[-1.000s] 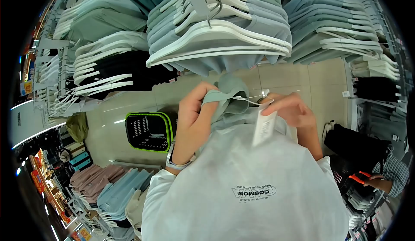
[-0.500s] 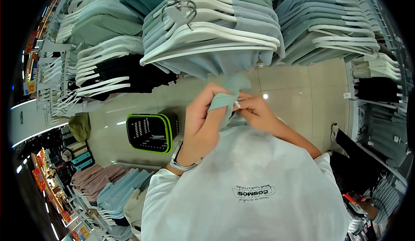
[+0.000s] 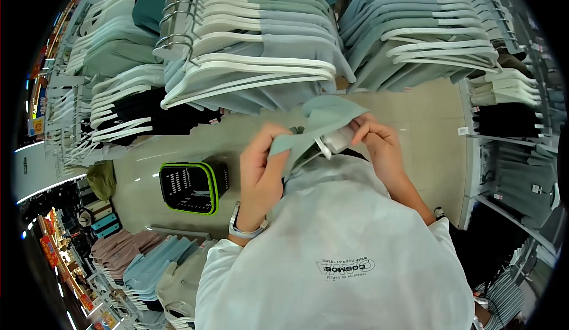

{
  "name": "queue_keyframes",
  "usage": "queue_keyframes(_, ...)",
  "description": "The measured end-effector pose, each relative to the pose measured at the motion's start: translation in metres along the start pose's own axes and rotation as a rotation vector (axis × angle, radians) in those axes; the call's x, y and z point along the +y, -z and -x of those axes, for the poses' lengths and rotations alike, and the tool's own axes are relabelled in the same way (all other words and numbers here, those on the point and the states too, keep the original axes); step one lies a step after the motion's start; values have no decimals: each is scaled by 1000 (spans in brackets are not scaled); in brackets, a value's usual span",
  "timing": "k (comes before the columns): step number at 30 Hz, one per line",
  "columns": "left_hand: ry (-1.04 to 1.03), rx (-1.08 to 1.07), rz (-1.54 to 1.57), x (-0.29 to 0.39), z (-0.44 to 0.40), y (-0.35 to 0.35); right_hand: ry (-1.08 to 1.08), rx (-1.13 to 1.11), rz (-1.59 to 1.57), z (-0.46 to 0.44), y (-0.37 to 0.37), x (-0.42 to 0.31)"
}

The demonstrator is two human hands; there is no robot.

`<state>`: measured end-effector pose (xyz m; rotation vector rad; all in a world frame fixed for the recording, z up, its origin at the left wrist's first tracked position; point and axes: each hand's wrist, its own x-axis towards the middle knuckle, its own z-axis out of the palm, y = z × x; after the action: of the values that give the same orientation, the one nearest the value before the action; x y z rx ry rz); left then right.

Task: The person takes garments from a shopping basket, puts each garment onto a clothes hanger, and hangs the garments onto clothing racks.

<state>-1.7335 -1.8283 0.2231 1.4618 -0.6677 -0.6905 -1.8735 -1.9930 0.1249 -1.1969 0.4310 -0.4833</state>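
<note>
A pale green garment (image 3: 332, 114) is stretched between my two hands in front of my chest. My left hand (image 3: 261, 167), with a watch on the wrist, is closed around its left edge. On the other side, my right hand (image 3: 379, 146) pinches the right edge, its fingers bent. Between the hands, a white tag-like piece (image 3: 339, 139) shows inside the opened cloth, close to my right fingertips; I cannot make out any print on it. The lower part of the garment is hidden behind my white shirt (image 3: 332, 229).
Racks of shirts on white hangers (image 3: 255, 72) stand just ahead and to both sides. A black basket with a green rim (image 3: 216, 191) sits on the tiled floor to the left. Behind on the right is a person in a striped top (image 3: 504, 294).
My hands, close together before, have moved apart, spreading the green garment and exposing the white piece in it. The racks and basket have shifted left in view.
</note>
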Motion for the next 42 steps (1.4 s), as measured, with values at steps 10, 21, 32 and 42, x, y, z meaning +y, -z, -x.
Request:
queue_keyframes(10, 56, -43, -51, 0, -20, -25, 154, 32, 928, 5, 17, -37)
queue_keyframes(21, -19, -220, -106, -11, -58, -30, -152, 178, 1104, 11, 21, -84)
queue_keyframes(32, -147, -413, -276, -10, -75, -40, -81, 820, 1193, -8, 74, -63)
queue_keyframes(42, -110, -241, -567, -48, -97, -67, -36, 38, 949, -4, 169, -138)
